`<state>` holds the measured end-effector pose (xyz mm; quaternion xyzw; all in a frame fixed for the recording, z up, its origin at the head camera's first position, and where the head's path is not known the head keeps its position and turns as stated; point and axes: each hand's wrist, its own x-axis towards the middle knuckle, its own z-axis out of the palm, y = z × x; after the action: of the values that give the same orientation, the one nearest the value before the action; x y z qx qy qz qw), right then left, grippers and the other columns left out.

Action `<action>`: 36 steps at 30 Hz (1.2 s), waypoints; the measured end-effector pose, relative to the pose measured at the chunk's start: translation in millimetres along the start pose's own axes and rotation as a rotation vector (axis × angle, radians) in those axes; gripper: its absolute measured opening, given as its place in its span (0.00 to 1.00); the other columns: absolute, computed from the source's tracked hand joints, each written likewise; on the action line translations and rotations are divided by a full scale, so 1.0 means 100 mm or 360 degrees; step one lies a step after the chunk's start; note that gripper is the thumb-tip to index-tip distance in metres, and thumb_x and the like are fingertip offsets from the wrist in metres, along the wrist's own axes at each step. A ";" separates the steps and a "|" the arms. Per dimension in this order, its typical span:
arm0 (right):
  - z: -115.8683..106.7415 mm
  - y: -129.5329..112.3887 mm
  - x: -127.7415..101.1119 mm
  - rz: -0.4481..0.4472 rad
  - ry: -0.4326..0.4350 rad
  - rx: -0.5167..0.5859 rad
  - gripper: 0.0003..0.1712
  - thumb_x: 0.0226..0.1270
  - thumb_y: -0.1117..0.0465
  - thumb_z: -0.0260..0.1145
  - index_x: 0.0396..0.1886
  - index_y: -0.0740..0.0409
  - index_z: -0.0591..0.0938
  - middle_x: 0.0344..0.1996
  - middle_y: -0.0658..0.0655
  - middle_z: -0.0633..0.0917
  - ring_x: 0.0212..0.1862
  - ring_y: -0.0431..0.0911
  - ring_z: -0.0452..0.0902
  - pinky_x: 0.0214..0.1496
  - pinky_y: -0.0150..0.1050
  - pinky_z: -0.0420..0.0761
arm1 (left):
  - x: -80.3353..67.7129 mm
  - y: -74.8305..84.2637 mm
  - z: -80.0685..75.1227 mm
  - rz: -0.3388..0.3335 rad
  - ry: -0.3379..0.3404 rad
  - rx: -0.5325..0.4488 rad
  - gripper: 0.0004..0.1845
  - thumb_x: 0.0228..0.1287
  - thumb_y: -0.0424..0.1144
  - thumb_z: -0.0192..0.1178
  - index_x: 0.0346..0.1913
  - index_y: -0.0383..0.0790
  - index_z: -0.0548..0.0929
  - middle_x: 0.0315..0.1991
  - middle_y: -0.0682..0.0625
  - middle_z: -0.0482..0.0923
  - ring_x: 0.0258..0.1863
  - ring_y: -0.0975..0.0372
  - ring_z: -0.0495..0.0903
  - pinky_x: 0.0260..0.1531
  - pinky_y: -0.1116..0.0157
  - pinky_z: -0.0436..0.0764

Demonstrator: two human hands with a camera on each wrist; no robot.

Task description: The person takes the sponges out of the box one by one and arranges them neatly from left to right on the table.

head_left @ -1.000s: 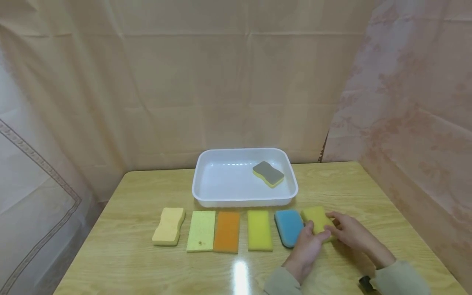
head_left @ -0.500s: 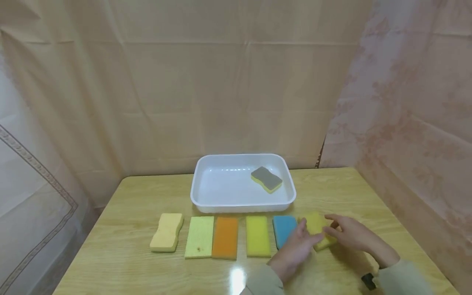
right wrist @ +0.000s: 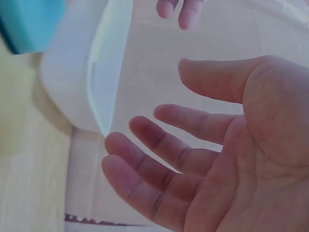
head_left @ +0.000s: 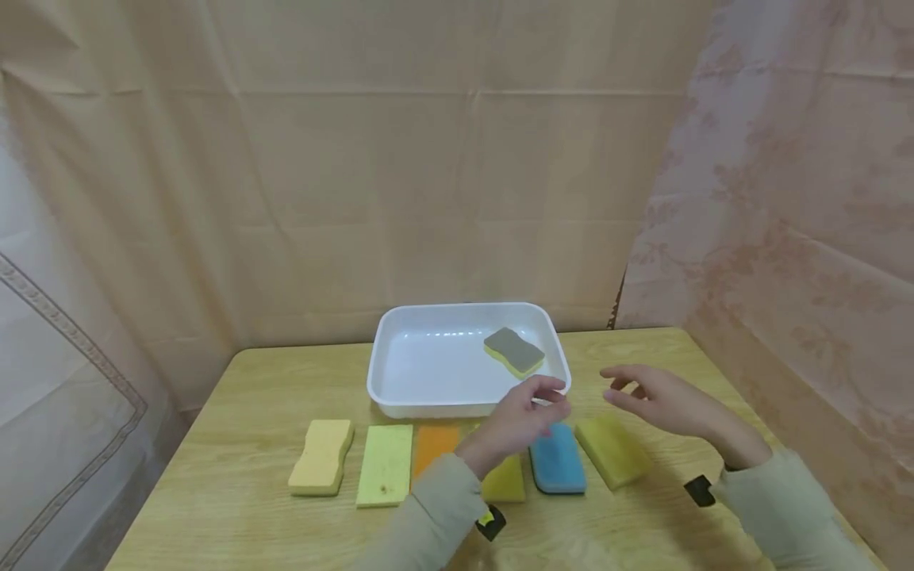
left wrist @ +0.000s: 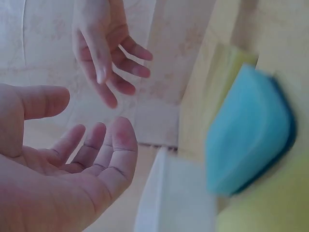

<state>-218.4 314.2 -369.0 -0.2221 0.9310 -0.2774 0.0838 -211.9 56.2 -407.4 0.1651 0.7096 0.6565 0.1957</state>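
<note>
Left hand [head_left: 517, 420]: fingers [left wrist: 104, 154] relaxed, loosely spread, holding nothing; raised above the worktop [head_left: 236, 476], over the row of sponges, just in front of the tray's near rim.

Right hand [head_left: 660, 396]: fingers [right wrist: 159, 159] spread and relaxed, palm empty; raised above the worktop, facing the left hand, the two apart.

Mustard-yellow sponge [head_left: 612, 450]: lies flat and angled on the worktop below the right hand, touched by neither hand; right end of the row.

Blue sponge [head_left: 558, 458]: just left of it, flat.

Yellow sponge [head_left: 504, 480]: largely hidden by the left forearm.

Orange sponge [head_left: 433, 442], pale green sponge [head_left: 385, 464], cream wavy sponge [head_left: 322, 457]: in line toward the left.

White tray [head_left: 385, 373]: behind the row; holds a grey-topped sponge [head_left: 513, 350] at its right side.
</note>
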 end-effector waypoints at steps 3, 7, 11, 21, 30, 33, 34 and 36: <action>-0.07 -0.07 0.14 -0.0051 0.0028 -0.0009 0.28 0.78 0.52 0.61 0.67 0.67 0.74 0.50 0.60 0.84 0.42 0.47 0.82 0.41 0.42 0.84 | 0.07 0.08 -0.14 0.0011 0.0058 0.0085 0.20 0.71 0.44 0.64 0.62 0.42 0.78 0.49 0.52 0.79 0.46 0.56 0.82 0.45 0.60 0.85; -0.10 -0.16 0.34 -0.0113 0.0026 0.0013 0.27 0.78 0.53 0.61 0.67 0.66 0.75 0.52 0.64 0.83 0.47 0.54 0.83 0.47 0.50 0.85 | 0.15 0.16 -0.30 0.0007 0.0111 0.0171 0.20 0.72 0.43 0.64 0.61 0.40 0.77 0.49 0.50 0.79 0.47 0.53 0.82 0.44 0.61 0.85; -0.09 -0.18 0.61 -0.0152 0.0002 0.0052 0.27 0.78 0.53 0.61 0.67 0.66 0.75 0.55 0.66 0.83 0.50 0.57 0.82 0.49 0.53 0.85 | 0.26 0.20 -0.45 0.0015 0.0123 0.0200 0.17 0.72 0.42 0.62 0.58 0.39 0.77 0.49 0.47 0.78 0.48 0.51 0.81 0.44 0.60 0.85; 0.02 -0.06 1.22 -0.0078 0.0008 0.0094 0.27 0.77 0.55 0.61 0.65 0.70 0.75 0.56 0.69 0.82 0.59 0.63 0.78 0.60 0.59 0.78 | 0.57 0.12 -0.67 -0.0120 0.0160 0.0140 0.22 0.72 0.38 0.60 0.63 0.30 0.73 0.54 0.42 0.78 0.49 0.51 0.79 0.52 0.55 0.83; 0.27 0.05 1.63 0.0080 -0.0037 0.0152 0.28 0.76 0.58 0.60 0.66 0.74 0.72 0.58 0.73 0.80 0.61 0.65 0.75 0.65 0.59 0.74 | 0.82 -0.06 -0.77 -0.0346 0.0233 -0.0091 0.25 0.74 0.35 0.57 0.67 0.24 0.70 0.65 0.35 0.72 0.65 0.36 0.70 0.61 0.51 0.77; 0.30 0.02 1.72 0.0112 -0.0087 0.0155 0.31 0.75 0.56 0.59 0.67 0.75 0.71 0.60 0.74 0.78 0.63 0.66 0.74 0.67 0.59 0.72 | 0.86 -0.09 -0.82 -0.0432 0.0230 -0.0172 0.22 0.74 0.35 0.55 0.65 0.26 0.73 0.67 0.36 0.70 0.66 0.37 0.69 0.64 0.51 0.75; 0.30 0.01 1.75 0.0113 -0.0099 0.0156 0.31 0.75 0.56 0.59 0.67 0.76 0.70 0.61 0.75 0.77 0.63 0.66 0.74 0.67 0.59 0.71 | 0.88 -0.10 -0.84 -0.0455 0.0240 -0.0184 0.22 0.74 0.36 0.55 0.65 0.26 0.73 0.68 0.35 0.69 0.66 0.38 0.69 0.64 0.52 0.75; 0.31 -0.01 1.80 0.0112 -0.0110 0.0165 0.31 0.74 0.57 0.59 0.67 0.78 0.70 0.61 0.76 0.76 0.64 0.67 0.73 0.68 0.59 0.71 | 0.91 -0.10 -0.86 -0.0500 0.0263 -0.0221 0.23 0.73 0.37 0.56 0.65 0.26 0.73 0.70 0.33 0.65 0.66 0.39 0.70 0.64 0.53 0.75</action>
<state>-368.8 216.1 -399.7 -0.1940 0.9192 -0.3142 0.1369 -333.2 25.0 -418.1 -0.0161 0.6932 0.6767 0.2476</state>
